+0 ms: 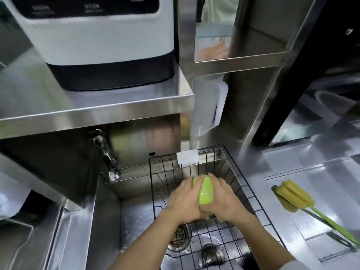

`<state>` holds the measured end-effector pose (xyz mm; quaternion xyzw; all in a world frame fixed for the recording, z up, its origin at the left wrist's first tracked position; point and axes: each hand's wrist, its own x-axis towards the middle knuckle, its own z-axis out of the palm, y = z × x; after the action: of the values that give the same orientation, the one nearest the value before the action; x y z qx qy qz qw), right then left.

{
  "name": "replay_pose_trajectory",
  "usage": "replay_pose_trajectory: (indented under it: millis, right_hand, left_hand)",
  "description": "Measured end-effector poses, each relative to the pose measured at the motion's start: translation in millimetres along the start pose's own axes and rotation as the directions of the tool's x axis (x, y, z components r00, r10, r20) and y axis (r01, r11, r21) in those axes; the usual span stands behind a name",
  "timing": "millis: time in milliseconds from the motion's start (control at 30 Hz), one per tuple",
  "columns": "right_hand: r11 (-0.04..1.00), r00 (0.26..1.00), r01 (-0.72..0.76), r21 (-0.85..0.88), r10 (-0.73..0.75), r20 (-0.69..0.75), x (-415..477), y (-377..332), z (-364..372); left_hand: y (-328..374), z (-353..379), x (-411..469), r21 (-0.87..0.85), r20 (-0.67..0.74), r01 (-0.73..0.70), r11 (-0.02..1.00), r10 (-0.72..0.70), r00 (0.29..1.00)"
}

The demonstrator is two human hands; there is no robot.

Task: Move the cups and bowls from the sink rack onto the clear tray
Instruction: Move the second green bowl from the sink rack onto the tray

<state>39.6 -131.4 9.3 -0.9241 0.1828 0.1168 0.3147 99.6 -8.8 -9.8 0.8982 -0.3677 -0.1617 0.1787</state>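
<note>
A lime-green cup or bowl (206, 190) sits between both my hands above the black wire sink rack (241, 189). My left hand (184, 200) grips its left side and my right hand (224, 198) grips its right side. Something yellowish shows under my right hand, mostly hidden. The rack hangs inside the steel sink (136, 215). A clear tray (311, 201) seems to lie on the counter to the right, faint and blurred.
A yellow sponge brush with a green handle (296, 197) lies on the right counter. A faucet (106, 154) juts over the sink's back left. A white machine (101, 41) stands on the steel shelf above. The drain (180, 237) lies under the rack.
</note>
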Motion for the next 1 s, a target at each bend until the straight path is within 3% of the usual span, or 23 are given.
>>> replay_pose_trajectory:
  millis: [200, 367, 467, 767, 1000]
  right_hand:
    - [0.985, 0.973, 0.172, 0.021, -0.166, -0.160, -32, -48, -20]
    - [0.937, 0.907, 0.350, 0.023, -0.332, -0.260, -70, -121, -25]
    - [0.899, 0.874, 0.438, 0.032, -0.417, -0.248, -103, -171, -23]
    - [0.706, 0.690, 0.708, 0.018, -0.686, -0.231, -175, -319, 12]
    - [0.554, 0.549, 0.833, 0.014, -0.821, -0.154, -204, -410, 66]
  left_hand:
    - [1, -52, -43, 0.034, -0.214, -0.070, 0.997, 0.076, 0.974]
    - [-13, -111, -107, 0.011, -0.423, -0.120, 0.993, 0.113, 0.899]
    - [-29, -142, -158, 0.012, -0.555, -0.119, 0.993, 0.105, 0.825]
    - [-77, -222, -313, 0.040, -0.778, 0.050, 0.998, -0.001, 0.628]
    - [-129, -249, -409, 0.014, -0.851, 0.217, 0.976, -0.103, 0.514]
